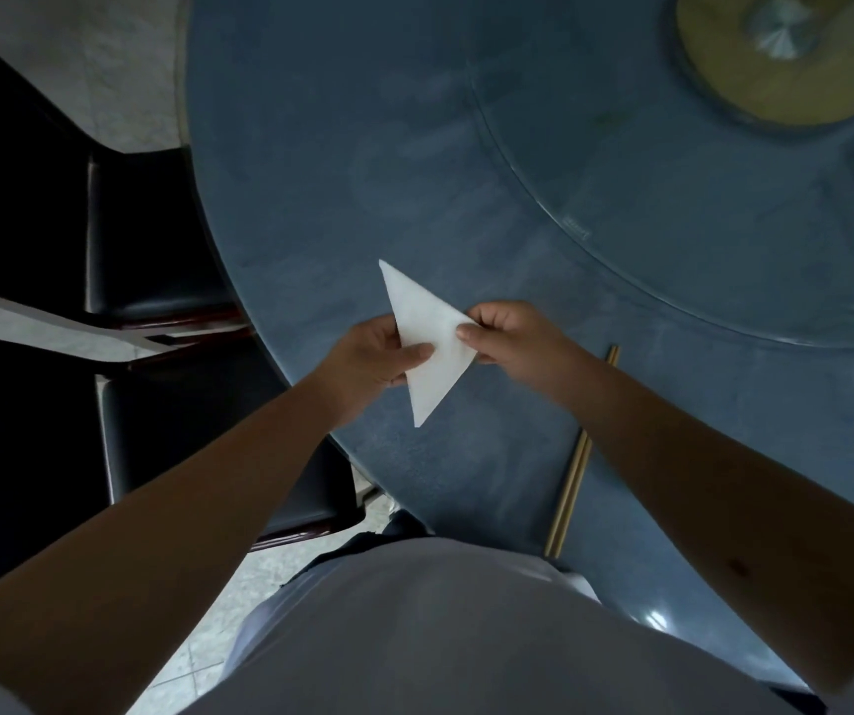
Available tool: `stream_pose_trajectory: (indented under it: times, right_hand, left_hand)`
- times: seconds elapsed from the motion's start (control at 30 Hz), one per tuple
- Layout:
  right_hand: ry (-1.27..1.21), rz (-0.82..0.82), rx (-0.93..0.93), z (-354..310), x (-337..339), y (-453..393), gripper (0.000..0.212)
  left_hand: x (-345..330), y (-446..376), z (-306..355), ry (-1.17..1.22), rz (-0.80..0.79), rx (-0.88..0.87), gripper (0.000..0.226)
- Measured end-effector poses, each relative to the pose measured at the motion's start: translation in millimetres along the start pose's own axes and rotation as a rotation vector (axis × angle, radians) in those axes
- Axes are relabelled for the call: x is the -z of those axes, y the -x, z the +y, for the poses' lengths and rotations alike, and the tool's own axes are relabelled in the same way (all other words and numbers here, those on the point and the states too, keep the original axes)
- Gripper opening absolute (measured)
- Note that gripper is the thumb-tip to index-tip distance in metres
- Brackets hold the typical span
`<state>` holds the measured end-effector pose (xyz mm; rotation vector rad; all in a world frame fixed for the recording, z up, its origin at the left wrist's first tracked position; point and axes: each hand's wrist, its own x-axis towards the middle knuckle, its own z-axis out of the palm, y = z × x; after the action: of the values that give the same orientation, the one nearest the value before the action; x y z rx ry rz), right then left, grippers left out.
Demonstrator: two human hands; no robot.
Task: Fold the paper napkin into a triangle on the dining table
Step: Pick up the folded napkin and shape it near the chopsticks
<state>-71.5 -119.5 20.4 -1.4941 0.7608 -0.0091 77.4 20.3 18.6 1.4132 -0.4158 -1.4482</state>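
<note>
A white paper napkin (425,338) in a triangle shape is held just above the near edge of the round blue-grey dining table (363,172). My left hand (371,361) pinches its left edge, thumb on top of the paper. My right hand (510,335) pinches the right corner between thumb and fingers. One point of the triangle aims away from me, another toward me.
A pair of gold chopsticks (572,477) lies on the table under my right forearm. A glass turntable (672,224) with a wooden centre (775,59) fills the far right. Two black chairs (151,240) stand to the left of the table.
</note>
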Motion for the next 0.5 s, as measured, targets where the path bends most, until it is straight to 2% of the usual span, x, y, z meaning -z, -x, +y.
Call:
stream_pose_trajectory:
  times: [0.07, 0.17, 0.27, 0.37, 0.5]
  right_hand:
    - [-0.120, 0.047, -0.006, -5.6, -4.4, 7.9, 0.008]
    - [-0.332, 0.115, -0.067, -12.6, -18.0, 24.4, 0.036]
    - [-0.434, 0.091, -0.103, -13.7, -37.6, 43.5, 0.049]
    - [-0.486, 0.054, -0.021, -17.2, -56.4, 62.8, 0.029]
    - [-0.534, 0.248, 0.033, -19.9, -70.3, 75.6, 0.018]
  left_hand:
    - [-5.3, 4.1, 5.9, -0.016, 0.018, -0.041, 0.024]
    - [-14.6, 13.9, 15.9, -0.040, 0.053, -0.102, 0.022]
    - [-21.5, 22.9, 22.8, -0.087, 0.129, -0.154, 0.020]
    - [-26.5, 31.2, 28.6, -0.169, 0.154, -0.195, 0.019]
    - [-35.8, 45.4, 34.6, -0.184, 0.120, -0.223, 0.019]
